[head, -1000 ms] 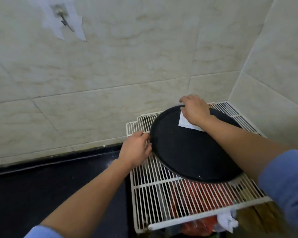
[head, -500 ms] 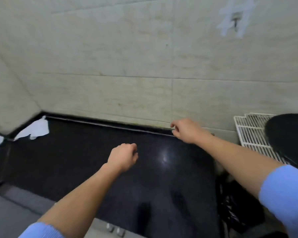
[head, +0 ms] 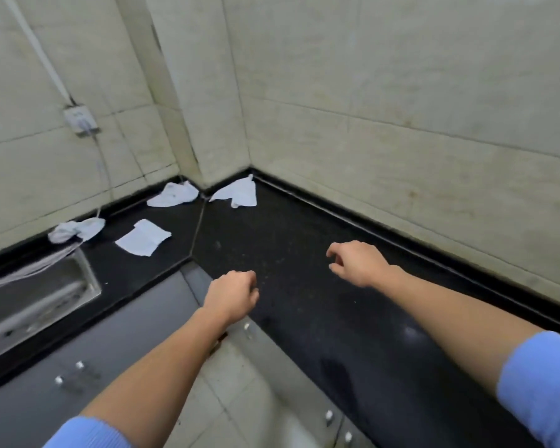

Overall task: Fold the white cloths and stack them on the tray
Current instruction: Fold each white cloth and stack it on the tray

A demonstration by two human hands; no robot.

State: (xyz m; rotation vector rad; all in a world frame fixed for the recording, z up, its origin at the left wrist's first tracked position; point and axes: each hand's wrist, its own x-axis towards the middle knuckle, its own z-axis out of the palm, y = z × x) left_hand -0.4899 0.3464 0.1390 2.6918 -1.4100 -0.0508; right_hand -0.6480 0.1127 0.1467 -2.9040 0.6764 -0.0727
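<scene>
Several white cloths lie unfolded on the black corner counter (head: 304,253). One cloth (head: 238,194) rests in the far corner, another (head: 173,195) just left of it, a flatter one (head: 143,237) nearer, and a crumpled one (head: 76,230) by the sink. My left hand (head: 232,294) hovers over the counter's front edge, fingers loosely curled, holding nothing. My right hand (head: 356,261) is above the bare counter, fingers bent and apart, empty. Both hands are well short of the cloths. The tray is out of view.
A steel sink (head: 36,295) is set into the counter at the left. A wall socket (head: 80,119) with a cord hangs above it. Grey cabinet doors (head: 94,347) with small knobs run below the counter. Tiled walls close the corner.
The view has swung left, away from the wire rack and black tray, to the counter corner. Both hands let go of the tray and cloth and now hover empty over the counter.
</scene>
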